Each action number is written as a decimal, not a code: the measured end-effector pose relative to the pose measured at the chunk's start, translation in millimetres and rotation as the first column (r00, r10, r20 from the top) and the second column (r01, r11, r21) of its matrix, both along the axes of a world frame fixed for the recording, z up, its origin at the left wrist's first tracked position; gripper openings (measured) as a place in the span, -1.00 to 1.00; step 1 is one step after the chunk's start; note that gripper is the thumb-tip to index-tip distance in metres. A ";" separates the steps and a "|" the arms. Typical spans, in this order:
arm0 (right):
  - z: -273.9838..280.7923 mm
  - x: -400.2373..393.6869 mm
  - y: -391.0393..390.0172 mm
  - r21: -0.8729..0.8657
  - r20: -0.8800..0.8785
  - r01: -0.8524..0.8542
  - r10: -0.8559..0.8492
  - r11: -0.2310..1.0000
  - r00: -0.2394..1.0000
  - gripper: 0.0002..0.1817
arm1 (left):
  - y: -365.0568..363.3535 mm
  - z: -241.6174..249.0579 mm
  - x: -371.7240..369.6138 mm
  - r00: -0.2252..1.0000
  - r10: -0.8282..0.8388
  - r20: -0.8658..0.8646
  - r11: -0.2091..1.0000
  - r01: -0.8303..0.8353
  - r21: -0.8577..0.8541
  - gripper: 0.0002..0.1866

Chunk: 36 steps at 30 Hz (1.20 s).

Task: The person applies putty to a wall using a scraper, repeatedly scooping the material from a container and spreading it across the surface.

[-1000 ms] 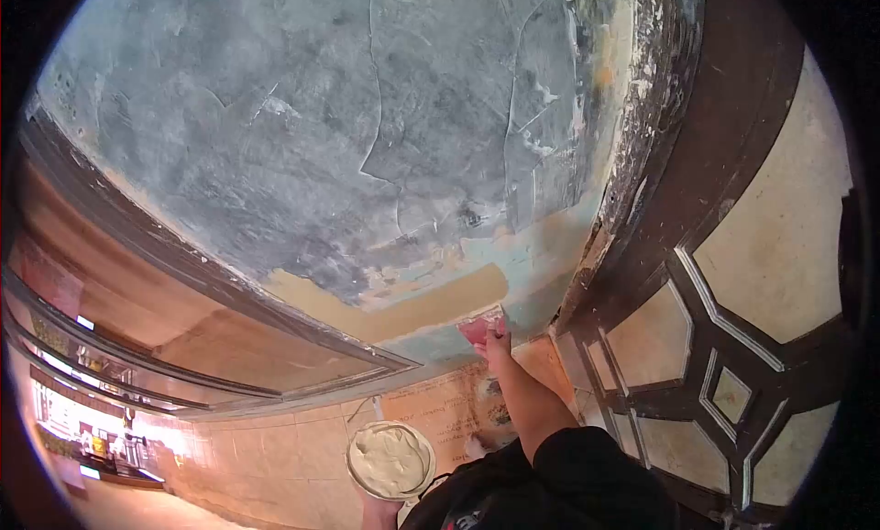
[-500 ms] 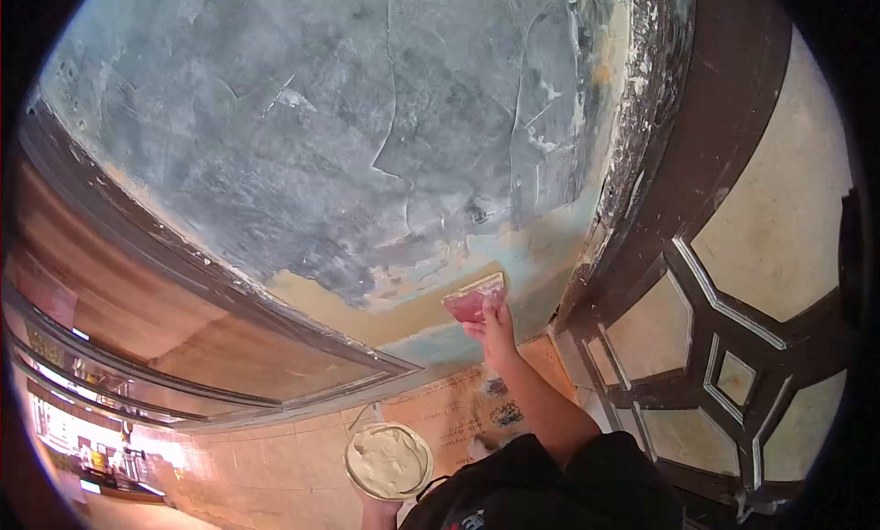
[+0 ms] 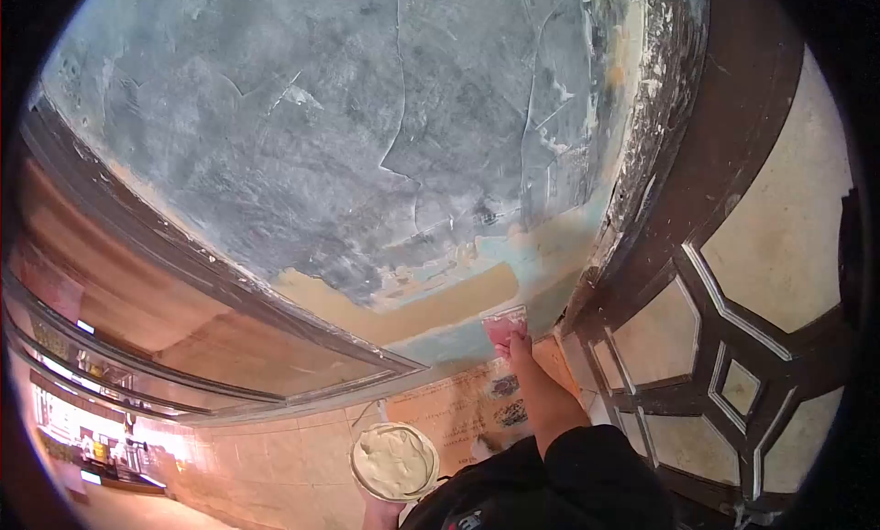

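My right hand (image 3: 516,344) grips a pink putty scraper (image 3: 503,324), its pale-smeared edge close to the lower wall. Above the scraper runs a band of tan putty (image 3: 440,305) spread over light blue paint (image 3: 449,347). My left hand (image 3: 381,508) holds up a round tub (image 3: 356,473) from below, and creamy putty (image 3: 396,460) fills it nearly to the rim. The larger wall (image 3: 302,154) above is grey and patchy, with cracks and scraped spots.
A dark wooden door (image 3: 733,200) with pale panels stands at the right, beside a flaking frame (image 3: 642,117). On the left runs a brown wooden frame (image 3: 183,255). Below lies a tiled floor (image 3: 275,466) with a printed cardboard sheet (image 3: 458,411).
The scraper has moved down and slightly right, off the end of the tan putty band. The band now shows farther to the right. The tub stays nearly in place.
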State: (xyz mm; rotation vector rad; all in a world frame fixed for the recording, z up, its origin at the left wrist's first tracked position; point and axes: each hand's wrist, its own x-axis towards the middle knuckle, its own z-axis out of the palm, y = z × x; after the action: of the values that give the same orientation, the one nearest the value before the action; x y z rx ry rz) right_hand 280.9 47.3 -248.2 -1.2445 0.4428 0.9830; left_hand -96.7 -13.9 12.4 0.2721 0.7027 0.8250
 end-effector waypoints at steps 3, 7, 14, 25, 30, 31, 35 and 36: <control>20.2 -22.9 -8.0 0.109 0.049 -0.035 0.030 0.993 0.998 -0.63 | -1.5 -6.1 -1.2 0.973 0.005 -0.231 0.992 0.023 0.121 -0.35; 21.1 -55.0 -10.4 0.136 0.010 -0.097 0.097 0.986 0.995 -0.63 | 0.1 8.9 7.4 0.999 0.018 -0.044 0.999 -0.017 0.028 -0.41; 147.4 -97.6 35.0 0.308 0.105 -0.082 0.052 0.948 0.993 -0.62 | 5.2 16.0 17.3 0.992 -0.004 -0.123 1.000 0.005 0.009 -0.40; 36.3 -73.8 24.1 -0.111 0.266 0.002 0.027 0.994 0.963 -0.62 | 13.5 5.5 -3.3 1.000 0.003 -0.021 1.000 -0.004 -0.003 -0.34; 44.8 -79.5 13.3 -0.323 0.785 -0.074 0.311 0.943 0.535 -0.58 | 12.4 9.3 -11.6 0.965 -0.038 -0.258 0.965 0.102 0.240 -0.33; 58.6 -82.2 17.1 -0.331 0.880 -0.025 0.319 0.943 0.352 -0.59 | 11.5 9.7 -11.9 0.953 -0.039 -0.301 0.950 0.128 0.284 -0.33; 125.4 -79.9 38.8 -0.122 0.907 -0.156 0.174 0.980 0.383 -0.68 | 15.0 5.0 -10.1 0.906 -0.025 -0.422 0.795 0.274 0.542 -0.34; 135.0 -73.2 42.3 -0.190 0.886 -0.168 0.243 0.967 0.396 -0.70 | 19.8 -2.2 -9.9 0.977 -0.066 -0.203 0.932 0.133 0.336 -0.38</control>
State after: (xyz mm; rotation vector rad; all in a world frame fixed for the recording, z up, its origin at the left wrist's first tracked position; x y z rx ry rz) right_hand 207.8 89.7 -113.2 -1.7272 -0.5852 0.3372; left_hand -106.6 5.9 10.2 0.7094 0.7102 0.8309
